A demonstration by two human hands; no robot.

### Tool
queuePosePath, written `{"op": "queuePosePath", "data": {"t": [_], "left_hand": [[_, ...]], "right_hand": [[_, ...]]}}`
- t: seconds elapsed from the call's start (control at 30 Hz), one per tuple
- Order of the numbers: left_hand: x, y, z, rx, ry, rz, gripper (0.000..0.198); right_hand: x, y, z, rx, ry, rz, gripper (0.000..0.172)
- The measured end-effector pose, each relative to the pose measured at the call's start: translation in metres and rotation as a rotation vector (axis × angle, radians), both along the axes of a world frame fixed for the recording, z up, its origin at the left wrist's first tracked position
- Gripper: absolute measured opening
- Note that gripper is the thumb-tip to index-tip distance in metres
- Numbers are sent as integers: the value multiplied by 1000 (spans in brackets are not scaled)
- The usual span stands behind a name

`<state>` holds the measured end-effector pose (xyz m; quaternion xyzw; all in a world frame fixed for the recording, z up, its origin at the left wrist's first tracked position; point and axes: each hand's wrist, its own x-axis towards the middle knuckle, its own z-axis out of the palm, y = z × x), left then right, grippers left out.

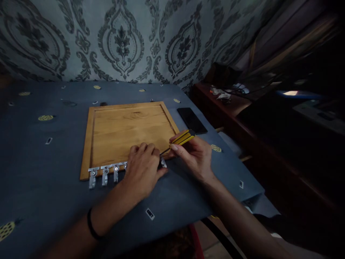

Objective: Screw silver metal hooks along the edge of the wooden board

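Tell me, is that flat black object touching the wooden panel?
Apart. The head view shows a strip of blue-grey tabletop between the flat black object and the right edge of the wooden panel.

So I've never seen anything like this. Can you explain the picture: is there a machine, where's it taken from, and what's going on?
There is no machine at work here, just a person's two bare hands. The single picture comes from a camera worn on that person's head, looking forward and down.

A framed wooden panel lies on a blue patterned surface. Along its near edge is a row of silver metal pieces that look like hinges. To the panel's right lies a flat black object, perhaps a phone.

The right hand holds a yellow-and-black screwdriver, its thin shaft slanting down toward the left hand, which is at the panel's near edge. What its tip touches is hard to make out.
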<state>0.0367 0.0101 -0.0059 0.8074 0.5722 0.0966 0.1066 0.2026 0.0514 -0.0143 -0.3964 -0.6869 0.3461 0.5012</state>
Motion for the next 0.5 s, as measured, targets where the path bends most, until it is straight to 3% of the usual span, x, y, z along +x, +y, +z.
{"op": "queuePosePath", "data": {"t": [0.33,0.5], "left_hand": [[-1,1,-2,19,0,-7,32],[0,1,1,-12,21,-3,34]], "right_hand": [[-3,1,1,47,-31,-42,30],[-1,-4,3,85,135,-136,29]]}}
